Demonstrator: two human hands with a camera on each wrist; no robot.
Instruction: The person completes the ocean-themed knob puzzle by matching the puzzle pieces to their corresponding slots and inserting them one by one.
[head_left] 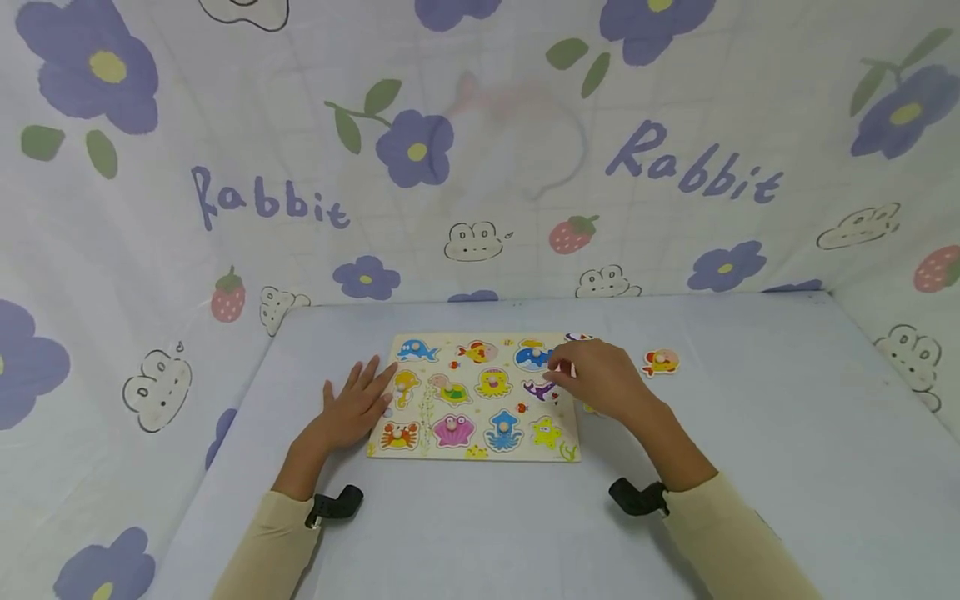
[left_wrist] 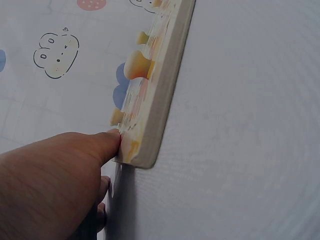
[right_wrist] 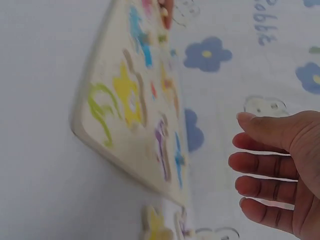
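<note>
A wooden sea-animal peg puzzle board (head_left: 442,457) lies flat on the table. My left hand (head_left: 360,408) rests at its left edge with fingers spread; in the left wrist view the thumb (left_wrist: 107,145) touches the board's corner. My right hand (head_left: 600,375) is over the board's right side, near the blue whale piece (head_left: 531,358). In the right wrist view its fingers (right_wrist: 265,165) are loosely bent, with nothing between them. The crab piece (head_left: 399,435), shell piece (head_left: 453,430) and squid piece (head_left: 503,432) sit in the board. The yellow star spot (head_left: 546,432) shows no knob.
A red and yellow fish piece (head_left: 662,362) lies on the table right of the board. Beside the board's right edge, a yellow piece (right_wrist: 154,225) and a purple piece (right_wrist: 182,225) lie partly in view. A patterned curtain (head_left: 480,167) hangs behind the table.
</note>
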